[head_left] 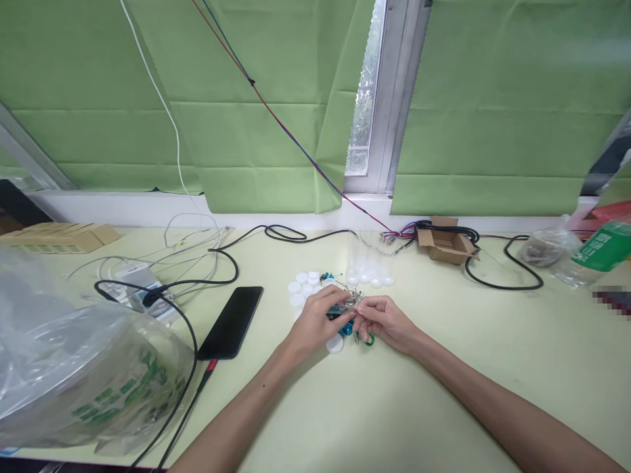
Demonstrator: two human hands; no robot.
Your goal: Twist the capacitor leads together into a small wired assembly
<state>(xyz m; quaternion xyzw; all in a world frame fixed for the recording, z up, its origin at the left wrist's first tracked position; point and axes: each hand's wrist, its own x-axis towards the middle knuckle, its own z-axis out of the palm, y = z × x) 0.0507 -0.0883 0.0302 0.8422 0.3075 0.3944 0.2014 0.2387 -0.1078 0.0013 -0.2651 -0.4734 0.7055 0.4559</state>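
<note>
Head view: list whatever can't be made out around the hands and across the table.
Head view, blue pieces: partly covered by the left hand and right hand; too small to identify singly.
Head view, plastic bag: contents veiled by cloudy plastic; left edge cuts it off.
Head view, dark item: pixelated, cut off by the right edge.

Small glossy blue pieces (348, 327) lie clustered on the table (365, 414), partly hidden

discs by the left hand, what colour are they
The discs are white, seen best in the head view, the only one here.
</note>
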